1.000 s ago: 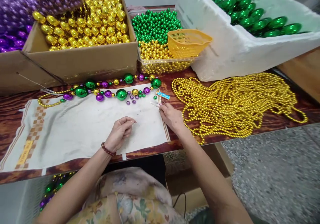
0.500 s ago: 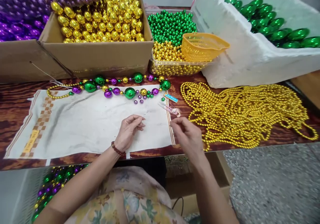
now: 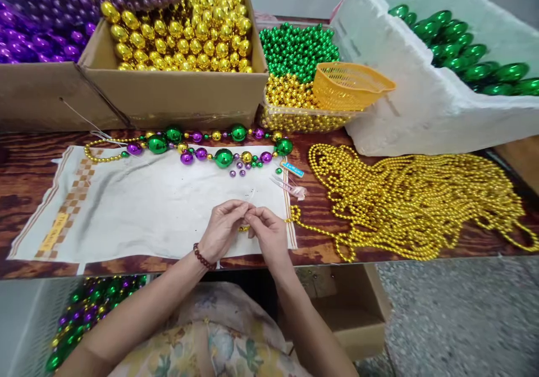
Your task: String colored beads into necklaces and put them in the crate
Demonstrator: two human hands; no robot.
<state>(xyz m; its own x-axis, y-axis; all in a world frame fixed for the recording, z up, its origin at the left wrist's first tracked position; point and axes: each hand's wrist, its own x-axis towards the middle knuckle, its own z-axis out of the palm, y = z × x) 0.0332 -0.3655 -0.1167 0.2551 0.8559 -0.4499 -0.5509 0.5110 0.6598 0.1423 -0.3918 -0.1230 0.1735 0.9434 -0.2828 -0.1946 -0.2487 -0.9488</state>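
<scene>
Over the white cloth, my two hands meet fingertip to fingertip. The fingers of my left hand are pinched; a thin pale thread sticks up at the fingertips. Closed on a gold bead strand is my right hand; the strand trails from it to the pile of gold strands on the right. A few gold beads show below the fingertips. Beyond the hands lies a necklace of green, purple and gold beads. Small loose purple beads rest in front of it.
Tweezers and a blue-labelled small tool lie at the cloth's right edge. Behind stand a cardboard box of gold beads, a clear tub with a yellow basket, and a white foam box of green beads.
My right hand has moved left from the pile to meet my left hand, pulling one gold bead strand along. The view has shifted slightly.
</scene>
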